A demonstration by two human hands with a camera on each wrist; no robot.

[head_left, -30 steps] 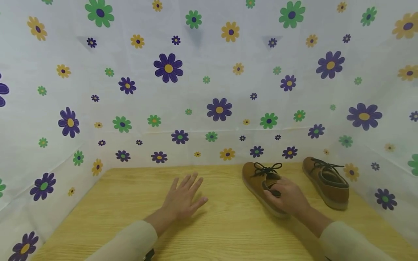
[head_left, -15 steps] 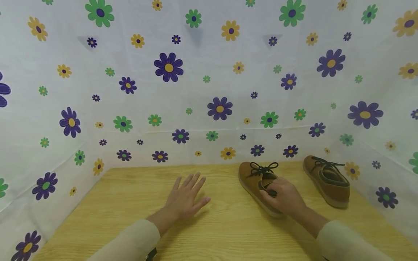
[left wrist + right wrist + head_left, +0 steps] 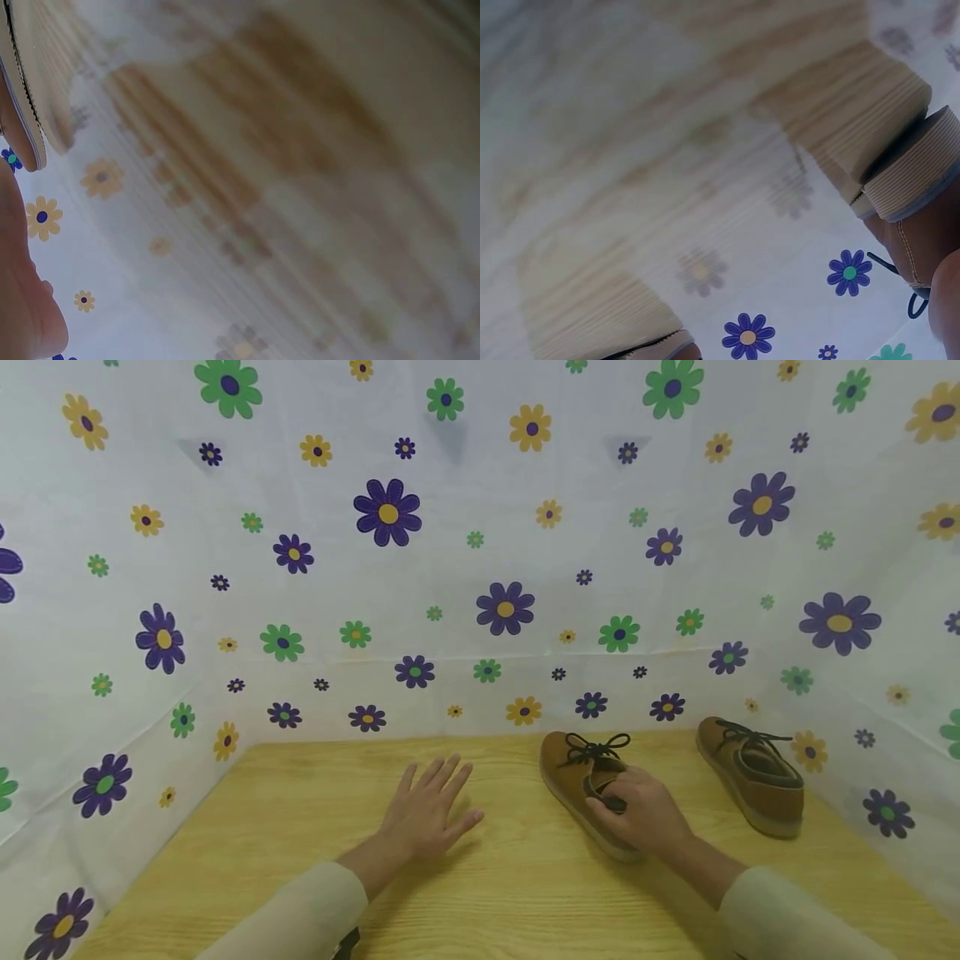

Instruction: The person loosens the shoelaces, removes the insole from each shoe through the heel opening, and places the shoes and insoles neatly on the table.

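My right hand (image 3: 648,810) grips a brown lace-up shoe (image 3: 564,768) at the heel end of its opening, thumb over the dark collar. The shoe's toe points to the far left, and its black laces are tied in a bow. In the right wrist view the shoe's pale ribbed sole (image 3: 915,169) shows above the hand (image 3: 945,307). My left hand (image 3: 423,814) is held palm down over the wooden table with fingers spread, left of the shoe, holding nothing. The matching shoe (image 3: 765,797) stands farther right, its laces also tied.
The wood-grain table (image 3: 300,827) is enclosed at the back and both sides by a white cloth (image 3: 480,568) printed with purple, green and yellow flowers. The matching shoe stands close to the right-hand cloth wall.
My right hand has moved the gripped shoe a short way left, away from the matching shoe. My left hand has shifted slightly right, and the matching shoe has stayed in place.
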